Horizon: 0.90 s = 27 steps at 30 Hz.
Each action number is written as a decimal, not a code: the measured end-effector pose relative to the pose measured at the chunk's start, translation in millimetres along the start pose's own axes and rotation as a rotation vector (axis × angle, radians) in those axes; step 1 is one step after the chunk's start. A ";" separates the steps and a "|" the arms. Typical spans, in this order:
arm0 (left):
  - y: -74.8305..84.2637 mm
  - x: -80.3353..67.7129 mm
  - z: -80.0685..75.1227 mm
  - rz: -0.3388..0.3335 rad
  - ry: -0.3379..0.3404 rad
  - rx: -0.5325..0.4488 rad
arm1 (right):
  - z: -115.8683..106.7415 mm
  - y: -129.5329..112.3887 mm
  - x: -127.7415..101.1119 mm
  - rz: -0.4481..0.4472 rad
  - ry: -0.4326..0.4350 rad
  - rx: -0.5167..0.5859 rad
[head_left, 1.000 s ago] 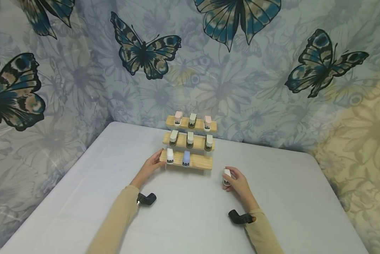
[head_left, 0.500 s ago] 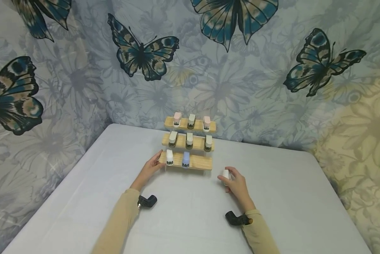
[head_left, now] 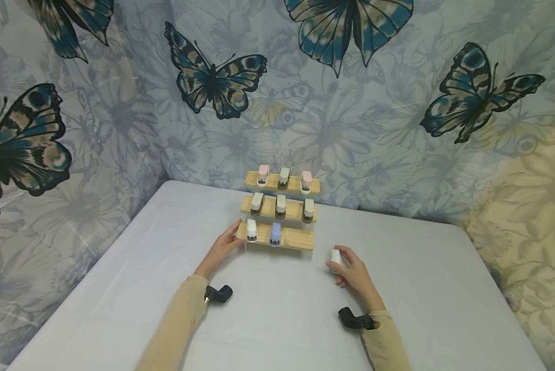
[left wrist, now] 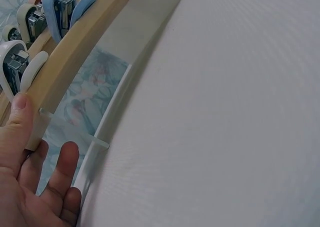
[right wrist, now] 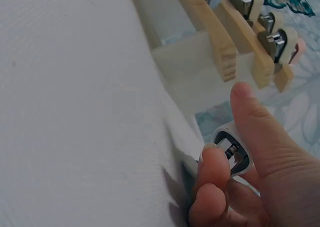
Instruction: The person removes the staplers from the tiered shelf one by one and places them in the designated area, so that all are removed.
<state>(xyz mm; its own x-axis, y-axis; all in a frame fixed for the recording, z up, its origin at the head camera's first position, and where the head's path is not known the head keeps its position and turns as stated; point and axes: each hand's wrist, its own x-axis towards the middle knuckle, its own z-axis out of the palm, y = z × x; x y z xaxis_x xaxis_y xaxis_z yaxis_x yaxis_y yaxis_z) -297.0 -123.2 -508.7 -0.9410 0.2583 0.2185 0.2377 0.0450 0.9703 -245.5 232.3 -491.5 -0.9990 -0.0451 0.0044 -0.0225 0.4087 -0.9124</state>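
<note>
A three-tier wooden display stand point(head_left: 300, 238) with clear side supports stands on the table. My left hand point(head_left: 221, 251) grips the left end of its bottom shelf; in the left wrist view the thumb point(left wrist: 17, 119) lies on the shelf end with fingers below. A white mini stapler point(head_left: 251, 230) and a blue one point(head_left: 275, 234) sit on that bottom shelf. Right of the stand, my right hand point(head_left: 355, 270) holds another white mini stapler point(head_left: 335, 256), low over the table. In the right wrist view, curled fingers partly hide that stapler point(right wrist: 234, 149), whose metal mechanism shows.
Cream-topped staplers point(head_left: 281, 206) line the middle shelf. Pink ones point(head_left: 263, 175) and a pale one point(head_left: 284, 178) stand on the top shelf. A white cloth covers the table point(head_left: 277, 319). Behind it hangs a butterfly-patterned backdrop point(head_left: 351, 139).
The right-hand fingers and thumb have shifted around the white stapler, turning it slightly. My left hand stays on the shelf end. The whole view has swayed a little.
</note>
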 end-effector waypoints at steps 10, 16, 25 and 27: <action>1.2 -1.4 1.6 -0.039 0.038 0.051 | -8.9 3.3 -1.0 0.030 -0.033 0.019; 0.0 0.4 1.8 -0.044 0.026 0.042 | -10.2 4.3 -1.5 0.039 -0.027 0.021; 1.3 0.7 0.2 -0.044 0.022 0.042 | -9.8 5.3 -0.5 0.051 -0.008 0.042; 1.1 0.7 0.2 -0.045 0.027 0.037 | -10.1 4.9 -0.5 0.060 -0.006 0.055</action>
<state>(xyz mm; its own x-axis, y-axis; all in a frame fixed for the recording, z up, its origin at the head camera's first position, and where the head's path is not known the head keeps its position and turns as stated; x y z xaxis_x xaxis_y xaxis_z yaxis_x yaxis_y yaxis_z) -297.4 -122.8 -507.5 -0.9569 0.2293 0.1783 0.2036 0.0916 0.9748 -245.4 243.5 -491.8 -0.9982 -0.0275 -0.0527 0.0393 0.3602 -0.9321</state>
